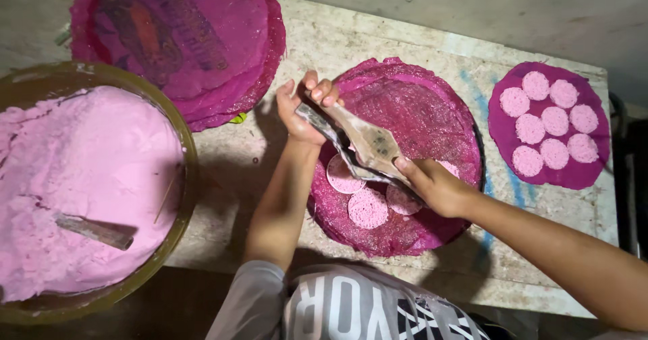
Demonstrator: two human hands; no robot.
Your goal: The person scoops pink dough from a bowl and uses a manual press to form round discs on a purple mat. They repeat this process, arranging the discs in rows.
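My left hand (302, 109) grips the far end of a worn metal hinged press (361, 145). My right hand (432, 185) holds its near end. The press hangs tilted over a round magenta mesh mat (418, 103) on the table. Three pale pink round cakes lie on that mat, one (368, 208) at the front, one (341, 176) partly under the press, and one (403, 201) beside my right hand.
A big brown bowl (185, 144) of pink dough sits at the left with a metal scoop (94, 230) stuck in it. A stack of magenta mats (196, 49) lies at the back left. Another mat (503, 134) at the right bears several pink cakes. The worn table (337, 43) ends at the right.
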